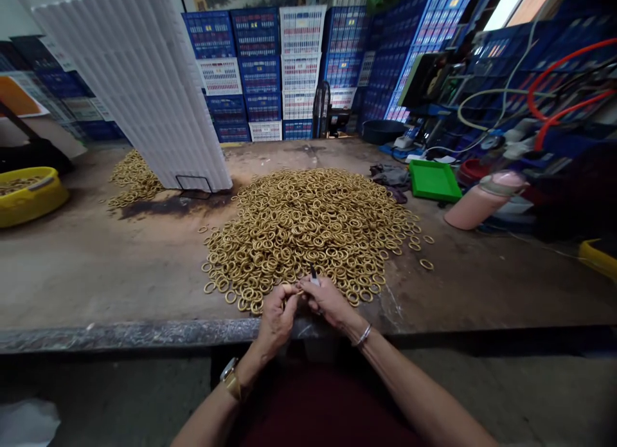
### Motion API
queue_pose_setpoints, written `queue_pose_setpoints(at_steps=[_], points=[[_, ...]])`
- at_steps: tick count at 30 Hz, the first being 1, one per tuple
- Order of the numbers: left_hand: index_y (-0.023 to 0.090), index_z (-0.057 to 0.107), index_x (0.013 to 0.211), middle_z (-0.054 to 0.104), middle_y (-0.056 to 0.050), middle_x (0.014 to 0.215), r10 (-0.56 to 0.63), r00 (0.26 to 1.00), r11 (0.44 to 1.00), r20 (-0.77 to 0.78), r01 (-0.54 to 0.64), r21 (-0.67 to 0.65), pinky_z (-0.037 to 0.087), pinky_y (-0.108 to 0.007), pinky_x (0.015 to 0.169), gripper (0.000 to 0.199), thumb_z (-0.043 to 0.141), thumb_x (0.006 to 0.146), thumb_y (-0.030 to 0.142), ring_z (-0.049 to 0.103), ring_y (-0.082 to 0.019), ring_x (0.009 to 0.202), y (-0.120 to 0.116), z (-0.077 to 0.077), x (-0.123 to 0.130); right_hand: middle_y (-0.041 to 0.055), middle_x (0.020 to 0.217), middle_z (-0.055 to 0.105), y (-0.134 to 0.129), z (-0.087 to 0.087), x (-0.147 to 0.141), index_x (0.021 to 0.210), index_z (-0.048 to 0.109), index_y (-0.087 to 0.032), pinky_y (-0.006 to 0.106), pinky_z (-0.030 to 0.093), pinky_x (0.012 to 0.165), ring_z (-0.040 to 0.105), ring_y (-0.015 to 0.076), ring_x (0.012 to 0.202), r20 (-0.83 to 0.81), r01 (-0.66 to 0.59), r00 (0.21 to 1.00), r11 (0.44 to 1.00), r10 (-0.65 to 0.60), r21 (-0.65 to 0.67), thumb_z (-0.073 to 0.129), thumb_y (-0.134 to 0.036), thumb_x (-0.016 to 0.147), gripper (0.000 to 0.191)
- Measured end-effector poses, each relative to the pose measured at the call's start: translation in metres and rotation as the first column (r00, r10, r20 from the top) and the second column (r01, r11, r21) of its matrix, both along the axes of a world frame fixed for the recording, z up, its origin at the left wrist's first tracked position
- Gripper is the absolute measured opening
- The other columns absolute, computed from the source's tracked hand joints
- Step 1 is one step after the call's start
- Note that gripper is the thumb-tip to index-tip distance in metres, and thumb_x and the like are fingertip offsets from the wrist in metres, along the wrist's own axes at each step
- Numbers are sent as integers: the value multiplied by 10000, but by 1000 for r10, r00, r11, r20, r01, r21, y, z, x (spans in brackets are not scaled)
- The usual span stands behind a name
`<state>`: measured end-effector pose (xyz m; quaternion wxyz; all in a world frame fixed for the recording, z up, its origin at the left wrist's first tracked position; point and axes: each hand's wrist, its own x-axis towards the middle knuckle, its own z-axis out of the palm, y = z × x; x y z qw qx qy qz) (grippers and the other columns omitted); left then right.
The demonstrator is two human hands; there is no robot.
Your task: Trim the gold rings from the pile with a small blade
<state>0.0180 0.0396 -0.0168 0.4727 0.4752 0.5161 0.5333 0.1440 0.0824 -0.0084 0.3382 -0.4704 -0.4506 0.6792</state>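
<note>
A wide heap of gold-coloured rings (313,215) lies on the brown table (159,260). At the heap's near edge my two hands meet, fingertips together. My left hand (278,312) is closed in a pinch on a ring (299,292), only a small part of which shows between the fingers. My right hand (328,300) is closed round a small tool (314,276) with a dark tip and a light body, its fingertips at the same ring. Most of the tool is hidden by the fingers.
A white corrugated panel (144,80) stands at the left, with a smaller ring pile (137,177) behind it. A yellow basin (31,196) is at far left. At the right are a green tray (434,180), a pink bottle (484,199) and a dark cloth (390,177). Stacked crates (301,67) line the back.
</note>
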Motion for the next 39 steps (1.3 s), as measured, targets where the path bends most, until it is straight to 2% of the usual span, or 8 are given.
queue_pose_setpoints(at_steps=[8, 16, 19, 22, 25, 28, 33, 39], points=[[171, 513, 729, 476, 50, 559, -105, 984, 958, 143, 139, -249, 273, -154, 388, 251, 542, 737, 420, 377, -47, 398, -15, 10, 7, -82, 467, 401, -11, -8, 2, 680, 501, -167, 172, 239, 365, 302, 41, 389, 176, -18, 984, 985, -13, 171, 548, -417, 688, 254], [179, 458, 734, 467, 57, 568, -145, 935, 941, 322, 231, -247, 245, -146, 384, 291, 553, 729, 454, 379, -34, 404, -24, 17, 13, -67, 508, 434, -18, 5, 11, 627, 462, -177, 175, 230, 352, 313, 42, 384, 48, -26, 999, 991, 20, 131, 540, -435, 674, 273], [179, 431, 724, 474, 54, 590, -146, 910, 938, 387, 252, -239, 246, -146, 391, 288, 561, 736, 436, 383, -30, 416, -26, 22, 15, -58, 515, 444, -18, 3, 15, 630, 469, -179, 181, 253, 375, 329, 54, 400, 108, 1, 994, 983, -21, 182, 498, -399, 709, 235], [184, 417, 735, 476, 56, 595, -119, 900, 944, 419, 234, -234, 244, -146, 388, 280, 558, 744, 426, 387, -31, 420, -26, 23, 15, -48, 512, 431, -19, 0, 20, 592, 477, -177, 193, 296, 455, 367, 73, 466, 304, -23, 946, 913, -111, 407, 467, -315, 730, 195], [185, 416, 730, 474, 56, 592, -106, 908, 950, 406, 213, -228, 251, -145, 386, 283, 551, 746, 433, 390, -34, 423, -28, 21, 13, -37, 524, 439, -25, -2, 21, 573, 484, -178, 200, 293, 502, 381, 86, 514, 469, -223, 880, 802, -80, 555, 456, -242, 734, 175], [186, 419, 738, 467, 58, 585, -106, 928, 955, 358, 195, -222, 257, -143, 378, 284, 540, 752, 441, 383, -34, 417, -30, 14, 11, -35, 531, 470, -33, -6, 19, 605, 508, -182, 197, 276, 494, 388, 87, 506, 533, -354, 846, 742, -7, 570, 436, -158, 715, 134], [188, 421, 762, 463, 59, 585, -118, 957, 962, 265, 176, -208, 288, -143, 380, 289, 524, 759, 458, 385, -37, 419, -36, 3, 8, -24, 556, 521, -39, -12, 17, 645, 539, -180, 194, 268, 498, 417, 89, 504, 599, -428, 801, 698, -1, 574, 426, -109, 685, 140], [180, 434, 729, 465, 64, 550, -154, 971, 958, 180, 192, -212, 284, -138, 374, 277, 509, 778, 443, 381, -34, 407, -40, 11, 4, 0, 619, 584, -35, -11, 21, 733, 582, -178, 199, 279, 524, 477, 101, 549, 753, -542, 658, 674, -32, 502, 418, -122, 695, 177]])
